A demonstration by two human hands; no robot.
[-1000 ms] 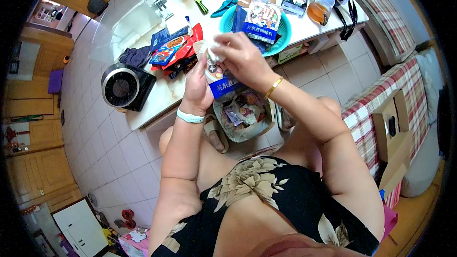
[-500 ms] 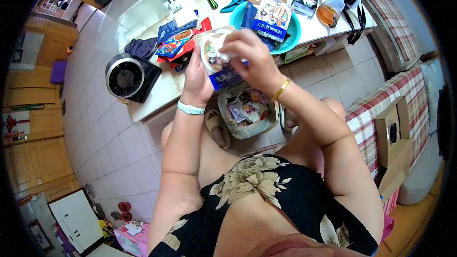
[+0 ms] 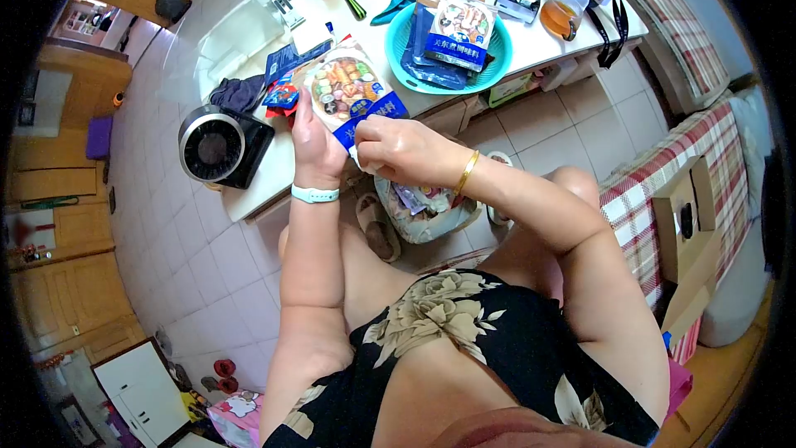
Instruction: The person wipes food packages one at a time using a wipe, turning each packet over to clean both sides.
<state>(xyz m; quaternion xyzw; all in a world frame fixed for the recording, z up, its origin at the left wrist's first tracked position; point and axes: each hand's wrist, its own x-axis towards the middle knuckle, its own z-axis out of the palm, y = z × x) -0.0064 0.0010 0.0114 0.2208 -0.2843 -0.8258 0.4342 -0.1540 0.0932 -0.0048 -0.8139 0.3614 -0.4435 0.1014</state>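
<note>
My left hand (image 3: 317,143) holds a blue-and-white food packet (image 3: 348,87) by its left side, with the printed bowl of food facing up. At the packet's lower right edge, my right hand (image 3: 398,149) is closed around a bit of white tissue or cloth, mostly hidden by the fingers. Behind the packet lie red and blue packets (image 3: 284,93), partly covered. To the right, a turquoise basket (image 3: 398,54) holds a similar packet (image 3: 460,29) on top of dark blue ones.
A round-dialled black appliance (image 3: 213,147) sits at the table's left corner. Farther back are a knife (image 3: 351,2), a teal cloth (image 3: 400,2) and a glass teapot (image 3: 560,17). Below the table edge stands a lined waste bin (image 3: 439,224).
The packet has come fully into view, its front turned up and tilted. My right hand has moved down from the packet's upper part to its lower right edge.
</note>
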